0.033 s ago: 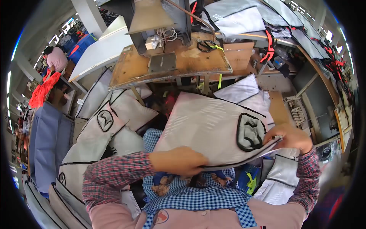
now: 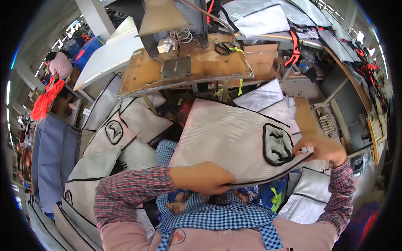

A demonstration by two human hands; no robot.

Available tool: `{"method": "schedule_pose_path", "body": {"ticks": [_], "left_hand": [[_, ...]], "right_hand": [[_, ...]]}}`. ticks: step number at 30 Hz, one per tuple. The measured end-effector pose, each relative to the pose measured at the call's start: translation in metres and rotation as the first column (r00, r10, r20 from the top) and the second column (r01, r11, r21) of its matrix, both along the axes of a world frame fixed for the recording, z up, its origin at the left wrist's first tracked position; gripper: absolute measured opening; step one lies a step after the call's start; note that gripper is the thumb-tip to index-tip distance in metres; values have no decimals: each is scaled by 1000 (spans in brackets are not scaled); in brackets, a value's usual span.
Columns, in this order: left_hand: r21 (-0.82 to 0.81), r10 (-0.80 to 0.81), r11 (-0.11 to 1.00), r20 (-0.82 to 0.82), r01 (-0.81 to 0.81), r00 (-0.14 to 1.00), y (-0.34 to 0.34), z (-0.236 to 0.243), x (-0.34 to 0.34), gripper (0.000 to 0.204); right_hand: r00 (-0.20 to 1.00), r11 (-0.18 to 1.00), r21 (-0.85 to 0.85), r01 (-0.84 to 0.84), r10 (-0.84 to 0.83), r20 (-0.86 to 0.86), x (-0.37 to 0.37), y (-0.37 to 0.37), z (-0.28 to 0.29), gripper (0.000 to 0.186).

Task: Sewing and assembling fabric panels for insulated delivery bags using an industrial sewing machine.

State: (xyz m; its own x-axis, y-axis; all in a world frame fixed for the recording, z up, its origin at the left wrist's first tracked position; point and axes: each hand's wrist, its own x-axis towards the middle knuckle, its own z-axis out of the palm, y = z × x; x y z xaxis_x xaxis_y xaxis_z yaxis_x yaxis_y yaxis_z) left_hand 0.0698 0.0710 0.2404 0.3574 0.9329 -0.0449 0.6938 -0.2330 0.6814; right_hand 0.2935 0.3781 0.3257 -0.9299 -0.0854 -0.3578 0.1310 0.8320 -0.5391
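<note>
A light grey fabric panel (image 2: 226, 138) with black-bound edges lies tilted across my lap. Near its right end is a black-bound rounded opening (image 2: 277, 144) with bunched grey cloth inside. My right hand (image 2: 322, 149) pinches the panel's right corner just beside that opening, fingers closed on the bound edge. At the near edge, my left hand (image 2: 203, 178) has its fingers closed around the black binding; its fingertips are slightly blurred and partly hidden.
Ahead stands a worn wooden worktable (image 2: 209, 69) with black-handled scissors (image 2: 226, 49) on it. More grey panels (image 2: 104, 146) are heaped at my left, and folded pale pieces (image 2: 310, 188) lie at my right. A person (image 2: 60, 66) sits at the far left.
Both hands and the panel have shifted slightly to the right. My left hand keeps to the near edge, my right hand to the corner.
</note>
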Motion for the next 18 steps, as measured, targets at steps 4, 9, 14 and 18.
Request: {"method": "schedule_pose_path", "body": {"ticks": [4,9,14,18], "left_hand": [[57,-205,978,154,199,967,30,-29,42,20],[66,-193,981,220,183,956,32,-46,57,21],[178,-135,981,332,78,934,28,-51,50,19],[-44,-6,999,271,18,963,8,-31,11,22]], "right_hand": [[1000,976,218,-1,3,-11,-9,24,-17,48],[974,969,201,-143,174,-147,-155,23,-114,47],[971,989,60,136,-121,-208,-310,-37,-203,68],[936,969,30,245,-228,-268,-334,-66,-207,71]]}}
